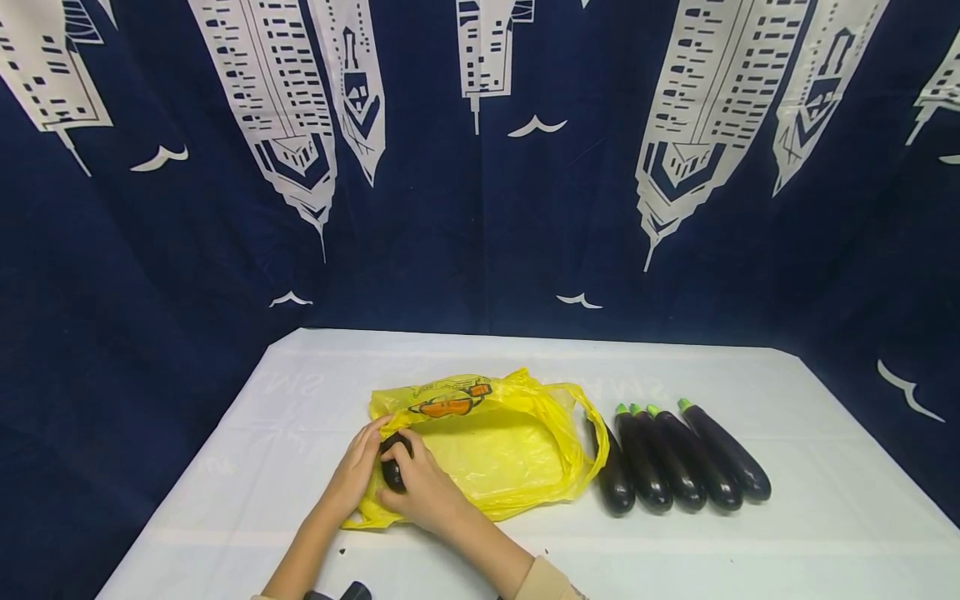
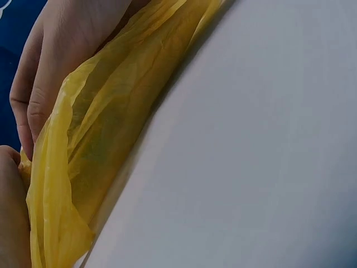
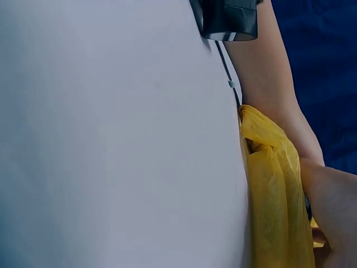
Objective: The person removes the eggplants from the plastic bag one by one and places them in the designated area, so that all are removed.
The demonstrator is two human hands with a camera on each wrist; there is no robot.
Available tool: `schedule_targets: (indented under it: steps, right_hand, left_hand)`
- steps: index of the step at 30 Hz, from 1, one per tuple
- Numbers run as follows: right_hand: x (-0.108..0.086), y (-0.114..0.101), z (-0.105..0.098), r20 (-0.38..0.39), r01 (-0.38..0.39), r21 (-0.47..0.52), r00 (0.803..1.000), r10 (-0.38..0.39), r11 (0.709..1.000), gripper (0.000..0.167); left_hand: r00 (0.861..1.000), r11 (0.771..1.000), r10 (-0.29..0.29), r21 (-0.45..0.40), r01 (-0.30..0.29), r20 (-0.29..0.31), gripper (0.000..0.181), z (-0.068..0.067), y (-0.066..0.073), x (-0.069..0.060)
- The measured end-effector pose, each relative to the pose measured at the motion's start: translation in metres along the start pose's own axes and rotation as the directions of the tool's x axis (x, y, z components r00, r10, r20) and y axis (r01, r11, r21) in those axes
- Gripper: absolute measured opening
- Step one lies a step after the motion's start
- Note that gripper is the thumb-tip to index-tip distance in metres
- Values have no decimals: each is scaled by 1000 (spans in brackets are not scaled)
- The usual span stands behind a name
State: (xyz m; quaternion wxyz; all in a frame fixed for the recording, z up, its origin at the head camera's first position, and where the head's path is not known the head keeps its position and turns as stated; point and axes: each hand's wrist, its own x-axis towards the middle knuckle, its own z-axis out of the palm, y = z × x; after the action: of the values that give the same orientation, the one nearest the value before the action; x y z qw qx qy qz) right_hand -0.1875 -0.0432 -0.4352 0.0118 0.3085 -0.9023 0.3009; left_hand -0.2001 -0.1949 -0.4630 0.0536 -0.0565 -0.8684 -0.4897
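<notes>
A yellow plastic bag (image 1: 498, 467) lies with its mouth spread wide, orange and black print along its far side. Inside its left end my right hand (image 1: 429, 492) grips a dark eggplant (image 1: 392, 476), mostly covered by the fingers. Against the bag's left edge rests my left hand (image 1: 356, 471), its visible fingers fairly straight beside the eggplant; its thumb is hidden. In the left wrist view thin folds of the bag (image 2: 111, 128) hang in front of the hands. The right wrist view shows the bag (image 3: 276, 195) beside the crossing forearms, the eggplant nearly out of sight.
Several dark eggplants (image 1: 701, 454) with green stem ends lie side by side right of the bag, the nearest partly behind its handle. They share a white-covered table (image 1: 247, 450). A dark blue curtain (image 1: 480, 225) printed with white buildings hangs behind it.
</notes>
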Motion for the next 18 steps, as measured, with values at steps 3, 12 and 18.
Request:
schedule_targets:
  steps: [3, 12, 18]
  right_hand:
    - [1, -2, 0, -14, -12, -25, 1000, 12, 1000, 32]
    - [-1, 0, -4, -19, -8, -119, 1000, 5, 993, 31]
    - [-5, 5, -8, 16, 12, -100, 1000, -11, 995, 38]
  left_hand:
    - [1000, 1000, -16, 10, 16, 4, 47, 0, 1, 0]
    - [999, 999, -27, 42, 26, 18, 48, 0, 3, 2]
    - [1000, 999, -18, 50, 17, 13, 48, 1, 2, 1]
